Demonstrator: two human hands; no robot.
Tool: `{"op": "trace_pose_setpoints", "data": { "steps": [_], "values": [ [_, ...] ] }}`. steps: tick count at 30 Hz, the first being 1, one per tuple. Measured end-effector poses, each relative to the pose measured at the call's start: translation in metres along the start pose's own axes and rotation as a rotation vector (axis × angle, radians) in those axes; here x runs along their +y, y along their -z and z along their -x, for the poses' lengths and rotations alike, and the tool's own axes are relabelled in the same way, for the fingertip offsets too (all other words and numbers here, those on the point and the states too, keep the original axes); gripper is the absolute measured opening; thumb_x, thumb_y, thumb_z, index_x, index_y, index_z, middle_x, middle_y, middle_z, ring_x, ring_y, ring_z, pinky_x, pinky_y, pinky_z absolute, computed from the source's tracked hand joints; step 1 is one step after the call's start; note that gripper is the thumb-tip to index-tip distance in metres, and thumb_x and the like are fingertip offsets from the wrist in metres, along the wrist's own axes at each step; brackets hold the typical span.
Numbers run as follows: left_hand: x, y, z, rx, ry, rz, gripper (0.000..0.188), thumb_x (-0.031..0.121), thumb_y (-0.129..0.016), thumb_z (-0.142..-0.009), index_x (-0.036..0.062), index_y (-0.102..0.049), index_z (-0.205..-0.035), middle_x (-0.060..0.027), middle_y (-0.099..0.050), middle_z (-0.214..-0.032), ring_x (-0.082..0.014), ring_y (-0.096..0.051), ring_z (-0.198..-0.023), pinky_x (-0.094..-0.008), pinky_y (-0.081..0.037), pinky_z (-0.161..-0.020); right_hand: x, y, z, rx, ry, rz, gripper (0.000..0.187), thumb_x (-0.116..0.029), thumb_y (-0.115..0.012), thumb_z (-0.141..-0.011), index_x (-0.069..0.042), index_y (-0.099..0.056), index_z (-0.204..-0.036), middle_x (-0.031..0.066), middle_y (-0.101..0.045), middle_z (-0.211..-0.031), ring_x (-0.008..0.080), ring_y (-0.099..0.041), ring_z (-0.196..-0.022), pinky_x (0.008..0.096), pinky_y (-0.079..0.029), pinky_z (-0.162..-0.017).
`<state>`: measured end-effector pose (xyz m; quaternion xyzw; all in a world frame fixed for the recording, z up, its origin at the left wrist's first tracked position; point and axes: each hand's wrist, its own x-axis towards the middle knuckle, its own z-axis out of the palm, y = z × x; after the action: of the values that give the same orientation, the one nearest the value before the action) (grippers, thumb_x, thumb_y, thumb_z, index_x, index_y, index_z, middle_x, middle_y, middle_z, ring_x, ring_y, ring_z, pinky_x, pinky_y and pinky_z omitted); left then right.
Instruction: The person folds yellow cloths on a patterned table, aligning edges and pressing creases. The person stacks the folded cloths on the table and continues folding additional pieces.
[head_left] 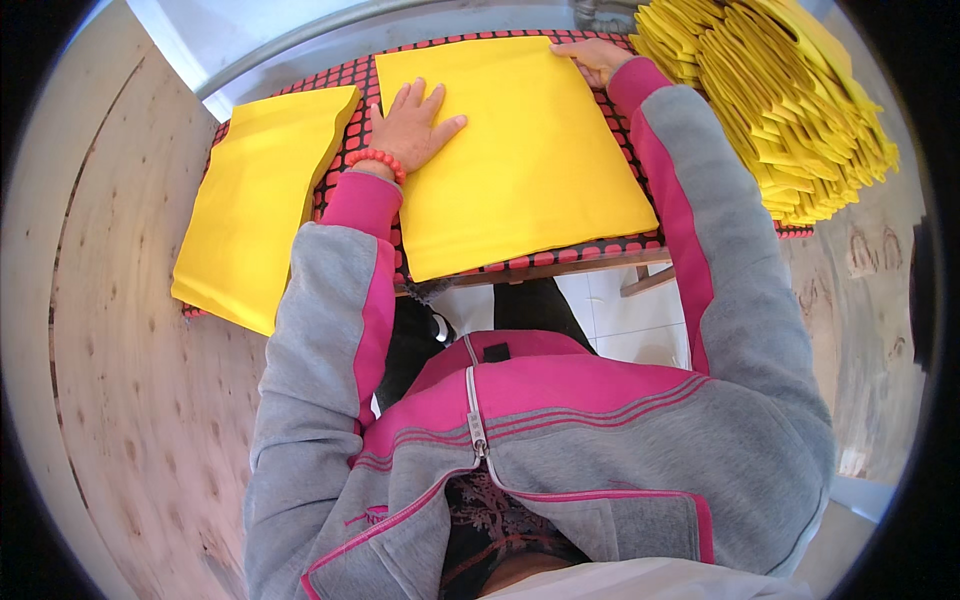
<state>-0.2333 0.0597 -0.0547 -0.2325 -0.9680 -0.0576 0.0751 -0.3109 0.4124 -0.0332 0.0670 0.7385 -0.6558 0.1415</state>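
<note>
1. Main piece: I see a yellow panel (pixel 520 150) of soft, fabric-like material, evenly coloured and roughly rectangular. Its surface lies nearly flat, with faint creases. The near edge runs at a slant, its right end set farther away than its left.
2. Position: the panel rests at the middle of the worktop (pixel 364 78), which carries a red-and-black chequered cover. A strip of the cover shows along the panel's near edge.
3. Left hand (pixel 412 132): I read this grip as released. The palm lies on the panel's left part, fingers spread and pointing to the far side. A red bead bracelet (pixel 378 160) circles the wrist.
4. Right hand (pixel 597 62): it touches the panel's far right corner with the fingers bent. I cannot tell whether this grip is closed on the edge.
5. Left side: I locate a second yellow piece (pixel 255 195) lying at an angle, apart from the panel, with visible thickness along its right side.
6. Right side: I locate a tall pile (pixel 790 110) of folded yellow pieces, many layers deep, its edges uneven and fanned.
7. Far side: a grey pipe (pixel 300 40) runs beyond the worktop.
</note>
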Motion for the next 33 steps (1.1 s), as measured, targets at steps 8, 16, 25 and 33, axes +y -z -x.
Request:
{"op": "trace_pose_setpoints", "data": {
  "steps": [8,16,25,33],
  "values": [
    [0.0,0.001,0.0,0.042,-0.045,-0.045,0.075,0.064,-0.045,-0.1,0.018,-0.038,-0.158,-0.0137,-0.031,-0.166,-0.0316,-0.027,-0.154,-0.0687,-0.019,-0.118,-0.003,-0.018,-0.014,0.309,0.416,0.925,0.028,-0.024,-0.073,-0.091,-0.003,-0.069,-0.108,0.0119,-0.074,-0.098,0.0252,-0.072,-0.078,0.0339,-0.059,-0.066],
    [0.009,-0.003,0.002,0.034,-0.241,0.043,0.064,0.057,-0.044,-0.103,0.0174,-0.045,-0.153,-0.0134,-0.037,-0.161,-0.0285,-0.029,-0.153,-0.0665,-0.021,-0.119,0.009,-0.053,0.018,0.504,1.082,1.591,0.018,-0.02,-0.064,-0.093,-0.007,-0.063,-0.105,0.0114,-0.068,-0.106,0.0255,-0.073,-0.085,0.0354,-0.058,-0.063],
    [0.009,0.004,0.004,-0.014,-0.206,0.113,0.066,0.058,-0.048,-0.102,0.0168,-0.045,-0.154,-0.0136,-0.035,-0.163,-0.032,-0.03,-0.152,-0.0642,-0.02,-0.12,-0.008,-0.001,0.012,0.019,0.22,0.571,0.025,-0.029,-0.069,-0.097,-0.005,-0.065,-0.099,-0.0005,-0.067,-0.08,0.0133,-0.062,-0.063,0.0313,-0.052,-0.058],
    [0.006,0.005,0.01,0.028,-0.228,0.055,0.065,0.056,-0.05,-0.101,0.0145,-0.048,-0.151,-0.0163,-0.042,-0.156,-0.0333,-0.037,-0.148,-0.0641,-0.022,-0.119,0.012,-0.062,0.032,0.43,1.34,1.815,0.015,-0.011,-0.062,-0.082,-0.008,-0.061,-0.097,0.0099,-0.061,-0.1,0.0287,-0.069,-0.093,0.0422,-0.057,-0.071]
  ]
}}
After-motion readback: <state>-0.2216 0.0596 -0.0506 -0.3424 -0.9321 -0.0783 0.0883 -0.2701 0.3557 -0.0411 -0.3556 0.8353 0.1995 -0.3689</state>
